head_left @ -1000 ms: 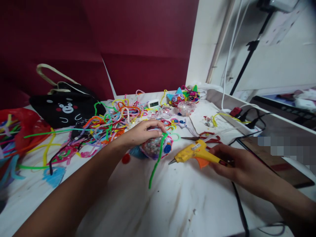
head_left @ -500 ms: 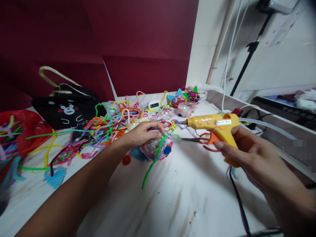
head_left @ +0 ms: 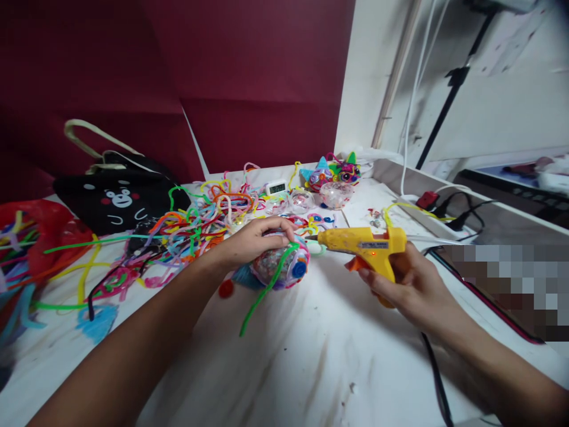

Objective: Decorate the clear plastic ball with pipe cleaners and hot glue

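My left hand (head_left: 255, 240) is closed over a clear glitter-filled ball (head_left: 278, 265) resting on the white table (head_left: 311, 362). The ball has a blue button on its side, and a green pipe cleaner (head_left: 267, 287) runs over it and trails toward me. My right hand (head_left: 400, 281) grips a yellow hot glue gun (head_left: 362, 243) by its handle, a finger at the orange trigger. The gun's nozzle points left, its tip almost touching the ball just right of my left fingers.
A tangle of coloured pipe cleaners (head_left: 186, 228) covers the table's left and middle. Behind it lie a black bear-face bag (head_left: 118, 196), a small digital clock (head_left: 276, 188), clear balls (head_left: 335, 194) and a decorated ball (head_left: 331, 172). A black cord (head_left: 433, 373) runs toward me on the right.
My right hand picked the glue gun up off the table, raised it, then brought its nozzle down and left to the ball. My left hand stayed on the ball.
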Tool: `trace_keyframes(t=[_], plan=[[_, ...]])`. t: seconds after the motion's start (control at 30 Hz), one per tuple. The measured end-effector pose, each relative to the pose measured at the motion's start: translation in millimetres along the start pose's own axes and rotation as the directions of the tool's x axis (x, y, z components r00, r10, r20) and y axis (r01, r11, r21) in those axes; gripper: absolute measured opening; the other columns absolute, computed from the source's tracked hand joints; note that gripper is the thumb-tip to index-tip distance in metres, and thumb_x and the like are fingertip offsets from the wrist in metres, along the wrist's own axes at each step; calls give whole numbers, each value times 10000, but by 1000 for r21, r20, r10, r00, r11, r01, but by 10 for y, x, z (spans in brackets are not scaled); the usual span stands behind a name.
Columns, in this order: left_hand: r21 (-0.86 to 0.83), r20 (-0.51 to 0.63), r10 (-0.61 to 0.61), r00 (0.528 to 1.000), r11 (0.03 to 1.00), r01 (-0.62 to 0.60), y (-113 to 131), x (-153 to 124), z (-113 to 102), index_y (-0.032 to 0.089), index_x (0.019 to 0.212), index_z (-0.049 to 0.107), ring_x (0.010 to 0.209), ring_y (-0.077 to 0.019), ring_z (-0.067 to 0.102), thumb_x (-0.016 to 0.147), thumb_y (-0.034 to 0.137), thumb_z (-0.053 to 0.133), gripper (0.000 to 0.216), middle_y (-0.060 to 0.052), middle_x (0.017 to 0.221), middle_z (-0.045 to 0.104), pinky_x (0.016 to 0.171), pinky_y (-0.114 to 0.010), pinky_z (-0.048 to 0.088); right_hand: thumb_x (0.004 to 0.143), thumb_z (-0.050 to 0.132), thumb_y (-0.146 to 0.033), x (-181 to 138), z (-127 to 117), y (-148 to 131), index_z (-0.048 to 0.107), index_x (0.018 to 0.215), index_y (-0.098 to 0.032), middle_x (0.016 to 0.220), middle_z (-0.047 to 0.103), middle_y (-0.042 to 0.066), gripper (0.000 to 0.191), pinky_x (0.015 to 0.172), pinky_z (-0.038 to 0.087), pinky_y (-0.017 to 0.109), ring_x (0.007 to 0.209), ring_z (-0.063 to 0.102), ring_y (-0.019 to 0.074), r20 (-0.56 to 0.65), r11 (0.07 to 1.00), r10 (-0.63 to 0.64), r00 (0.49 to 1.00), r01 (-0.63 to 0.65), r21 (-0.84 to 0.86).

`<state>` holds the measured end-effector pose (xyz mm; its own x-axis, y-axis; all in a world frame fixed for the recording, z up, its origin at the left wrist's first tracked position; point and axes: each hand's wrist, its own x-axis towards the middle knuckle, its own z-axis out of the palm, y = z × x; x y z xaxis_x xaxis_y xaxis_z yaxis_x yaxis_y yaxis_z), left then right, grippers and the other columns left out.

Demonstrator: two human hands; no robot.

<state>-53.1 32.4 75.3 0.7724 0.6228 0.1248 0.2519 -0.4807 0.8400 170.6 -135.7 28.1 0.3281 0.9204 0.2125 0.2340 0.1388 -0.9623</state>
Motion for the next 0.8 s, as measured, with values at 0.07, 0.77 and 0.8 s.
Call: trace_keyframes(t=[0.07, 0.77, 0.8], plan=[[2, 8, 0, 1000, 1000, 0, 3, -2, 3, 178, 834, 663, 1152, -256, 578, 782, 301, 634, 136, -67, 1187, 660, 1011, -394, 419, 768, 712, -337, -9, 10, 10, 518, 1006, -230, 938, 730, 64, 325, 438, 407, 212, 677, 648, 155, 25, 1000, -9, 1000, 9, -7], [60, 31, 56, 998, 996, -58, -30, 25, -11, 181, 841, 664, 1161, -243, 581, 801, 272, 619, 109, -58, 1184, 660, 1034, -377, 412, 774, 714, -356, -49, 85, 102, 503, 1073, -235, 930, 697, 51, 386, 497, 495, 258, 736, 666, 181, 69, 999, -35, 997, 32, 44], [55, 29, 54, 998, 997, -56, -32, 24, -9, 182, 841, 664, 1166, -243, 579, 801, 270, 620, 106, -58, 1186, 659, 1034, -377, 412, 774, 714, -361, -47, 87, 94, 505, 1070, -233, 922, 696, 50, 385, 489, 489, 257, 728, 663, 180, 67, 999, -37, 997, 35, 34]])
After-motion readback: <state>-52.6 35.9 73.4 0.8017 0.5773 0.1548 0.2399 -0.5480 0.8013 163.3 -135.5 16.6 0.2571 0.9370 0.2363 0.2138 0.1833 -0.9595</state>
